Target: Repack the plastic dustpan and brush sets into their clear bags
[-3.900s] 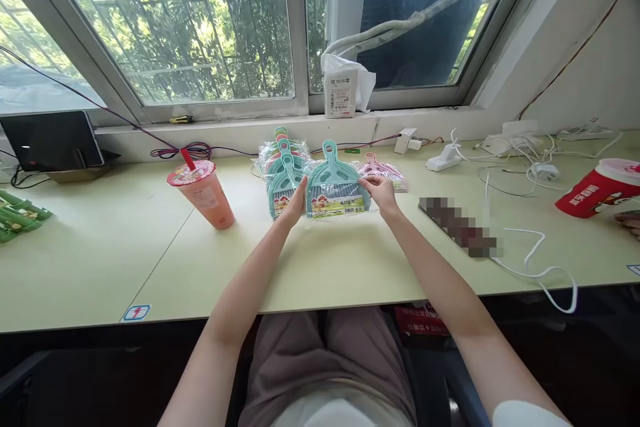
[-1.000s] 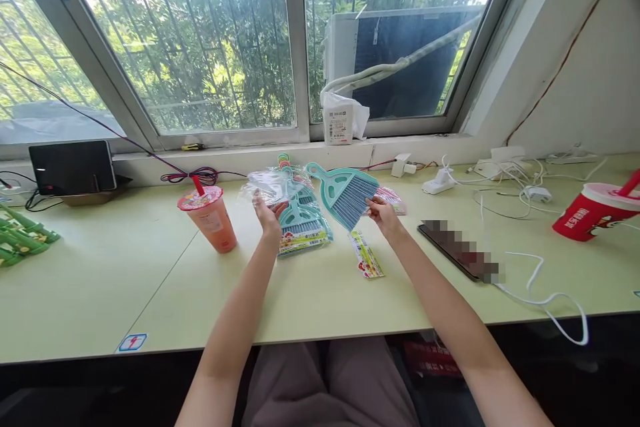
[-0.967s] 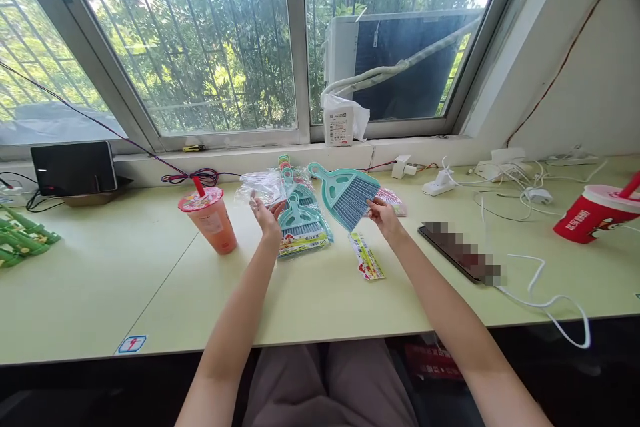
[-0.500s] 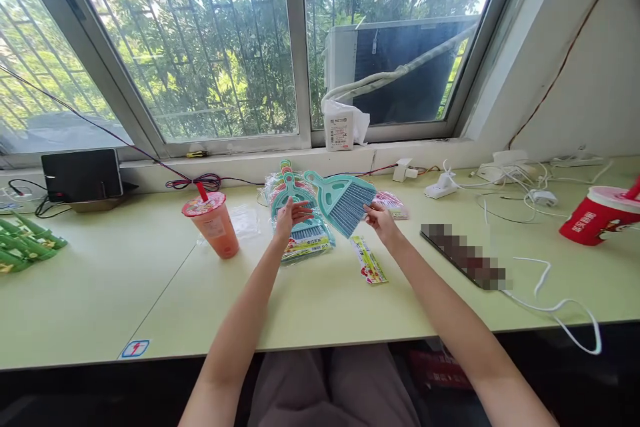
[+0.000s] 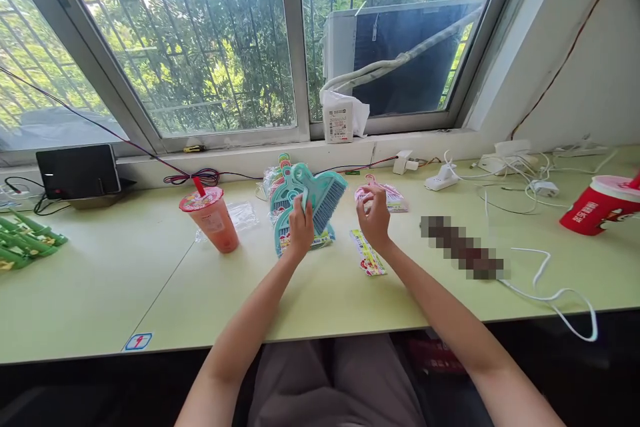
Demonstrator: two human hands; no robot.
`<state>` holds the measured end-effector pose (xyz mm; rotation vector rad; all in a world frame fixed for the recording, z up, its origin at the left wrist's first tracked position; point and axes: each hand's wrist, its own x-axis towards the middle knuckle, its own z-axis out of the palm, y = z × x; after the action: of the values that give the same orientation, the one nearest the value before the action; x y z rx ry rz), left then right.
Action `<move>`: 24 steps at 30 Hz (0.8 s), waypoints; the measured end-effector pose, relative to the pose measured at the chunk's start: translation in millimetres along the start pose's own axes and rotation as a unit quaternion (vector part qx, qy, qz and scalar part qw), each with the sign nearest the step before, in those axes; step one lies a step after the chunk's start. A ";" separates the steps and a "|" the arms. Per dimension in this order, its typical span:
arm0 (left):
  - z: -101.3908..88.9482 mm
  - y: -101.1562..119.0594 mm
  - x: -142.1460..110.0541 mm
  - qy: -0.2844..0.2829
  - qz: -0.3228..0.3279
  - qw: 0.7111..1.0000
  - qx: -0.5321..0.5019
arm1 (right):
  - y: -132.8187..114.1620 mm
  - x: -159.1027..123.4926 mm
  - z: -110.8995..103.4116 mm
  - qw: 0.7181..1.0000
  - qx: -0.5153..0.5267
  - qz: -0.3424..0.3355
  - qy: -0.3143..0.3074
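Observation:
My left hand point(image 5: 300, 230) is closed around the handle of a teal mini brush and dustpan set point(image 5: 320, 192), held upright above the desk. Behind it lies a stack of packaged teal sets point(image 5: 281, 188) in clear wrap. My right hand point(image 5: 374, 217) hovers just right of the brush with fingers loosely curled and nothing visible in them. A printed paper label point(image 5: 367, 253) lies on the desk below my right hand. A pink packaged set point(image 5: 387, 193) lies behind that hand. An empty clear bag point(image 5: 240, 215) rests on the desk to the left.
An orange drink cup point(image 5: 213, 219) with a red straw stands left of the stack. A phone point(image 5: 460, 255) and white cables point(image 5: 545, 280) lie to the right, with a red cup point(image 5: 597, 203) at far right. A dark tablet point(image 5: 77, 172) and green packets point(image 5: 25, 247) sit at left.
The wrapped set was unpacked; the clear bag and paper label now lie on the desk. The brush passed from my right hand to my left, which grips its handle upright.

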<state>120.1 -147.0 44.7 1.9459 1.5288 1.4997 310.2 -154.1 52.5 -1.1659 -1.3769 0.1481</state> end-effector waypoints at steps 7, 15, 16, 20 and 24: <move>3.6 23.6 -27.4 -0.068 0.073 0.987 -0.128 | -18.4 -17.2 1.4 0.997 -0.018 -0.053 -0.051; -0.4 26.7 -22.4 -0.099 0.059 0.982 -0.149 | -17.8 -2.4 -1.8 0.990 0.084 -0.039 -0.106; -1.1 24.1 -18.5 -0.088 0.052 0.984 -0.142 | -17.3 1.7 -4.4 0.984 0.112 -0.037 -0.131; -12.6 6.7 8.7 0.052 -0.012 0.991 -0.126 | -15.8 18.0 -19.5 0.948 0.234 0.016 -0.213; -36.8 -20.2 43.4 0.143 -0.091 0.976 -0.137 | -12.2 31.6 -38.1 0.988 0.107 0.007 -0.113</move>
<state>75.1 -116.4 70.8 1.4473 1.4659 1.8544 343.2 -159.2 91.1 -1.0017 -1.5103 0.4396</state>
